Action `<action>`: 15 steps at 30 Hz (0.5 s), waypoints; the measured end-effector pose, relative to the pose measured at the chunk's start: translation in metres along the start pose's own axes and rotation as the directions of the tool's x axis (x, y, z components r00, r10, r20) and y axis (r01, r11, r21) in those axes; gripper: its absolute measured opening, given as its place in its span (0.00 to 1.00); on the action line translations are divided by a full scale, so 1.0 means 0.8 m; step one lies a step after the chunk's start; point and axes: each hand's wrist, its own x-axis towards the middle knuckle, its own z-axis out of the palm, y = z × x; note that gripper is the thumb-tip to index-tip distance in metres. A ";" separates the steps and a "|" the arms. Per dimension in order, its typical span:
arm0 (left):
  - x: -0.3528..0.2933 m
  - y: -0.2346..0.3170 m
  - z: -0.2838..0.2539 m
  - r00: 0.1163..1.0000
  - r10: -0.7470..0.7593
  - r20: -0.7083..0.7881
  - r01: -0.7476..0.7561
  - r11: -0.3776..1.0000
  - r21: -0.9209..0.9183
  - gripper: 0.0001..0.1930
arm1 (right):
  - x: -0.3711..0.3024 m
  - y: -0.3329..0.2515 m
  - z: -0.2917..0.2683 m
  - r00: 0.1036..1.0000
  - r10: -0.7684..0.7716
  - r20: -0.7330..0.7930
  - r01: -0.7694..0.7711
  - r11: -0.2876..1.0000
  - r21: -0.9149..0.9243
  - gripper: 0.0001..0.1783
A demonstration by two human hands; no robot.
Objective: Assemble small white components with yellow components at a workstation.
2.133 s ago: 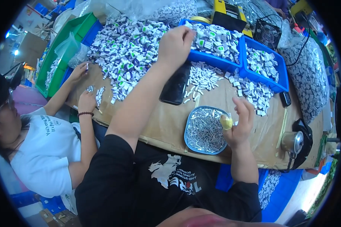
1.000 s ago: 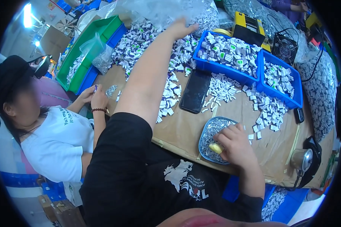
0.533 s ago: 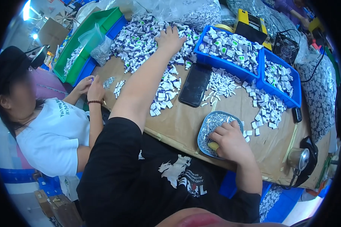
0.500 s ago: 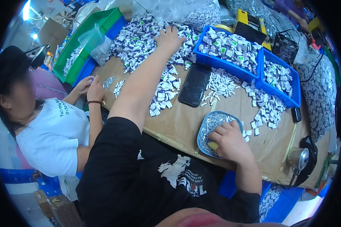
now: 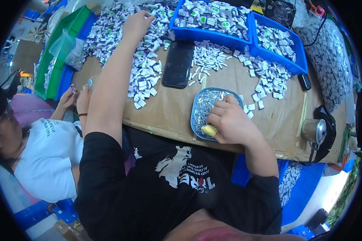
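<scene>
My left hand (image 5: 137,26) is over a wide heap of small white plastic pieces (image 5: 142,78) with purple and green parts. Its fingers are bent together at the heap; any piece in them is too small to make out. My right hand (image 5: 233,122) reaches into a grey-blue rounded tray (image 5: 193,116) at the table's near edge. Thin silvery metal pins (image 5: 207,102) fill that tray. The right fingers curl down among the pins, so their tips are hidden. Something yellow (image 5: 209,130) shows at the thumb side, either a wrap or a held piece.
A black phone (image 5: 177,64) lies beside loose white sticks (image 5: 209,56). Blue bins (image 5: 213,35) of pieces stand behind, and a full clear bag (image 5: 328,60) is at right. A metal pot (image 5: 314,131) sits near the right edge. At left, a co-worker (image 5: 46,156) handles small parts.
My view has shifted, so the table sits higher and further left. My left hand's spread fingers have drawn together at the heap. The right hand stays in the pin tray.
</scene>
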 end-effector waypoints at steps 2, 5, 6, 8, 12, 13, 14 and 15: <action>-0.006 0.006 -0.002 1.000 -0.022 0.001 0.022 1.000 0.006 0.18 | 0.000 0.004 0.000 1.000 -0.003 -0.017 0.003 1.000 0.012 0.12; -0.016 0.013 -0.010 0.998 -0.031 -0.049 0.030 0.999 -0.024 0.20 | 0.000 0.006 0.003 0.993 -0.025 -0.115 0.026 1.000 0.003 0.12; -0.020 0.018 -0.009 0.975 -0.093 -0.201 0.042 0.969 -0.244 0.20 | 0.000 0.006 0.005 0.979 -0.019 -0.205 0.019 1.000 -0.003 0.12; -0.032 0.035 -0.014 0.907 -0.385 -0.171 0.106 0.603 -0.791 0.17 | 0.004 0.006 0.006 0.957 -0.022 -0.289 0.022 1.000 -0.006 0.11; -0.087 0.129 -0.021 0.865 -0.031 0.500 0.361 -0.654 -0.665 0.04 | 0.006 0.011 0.002 0.866 0.069 -0.495 -0.034 0.996 0.079 0.08; -0.107 0.154 -0.025 0.855 0.082 0.513 0.416 -0.700 -0.581 0.03 | 0.005 0.012 0.002 0.843 0.114 -0.526 -0.069 0.992 0.105 0.06; -0.124 0.171 -0.019 0.874 0.121 0.470 0.420 -0.676 -0.606 0.04 | 0.005 0.014 0.002 0.823 0.120 -0.555 -0.056 0.990 0.131 0.04; -0.140 0.194 -0.018 0.858 0.080 0.508 0.442 -0.617 -0.650 0.06 | 0.005 0.015 0.002 0.836 0.104 -0.540 -0.034 0.990 0.137 0.04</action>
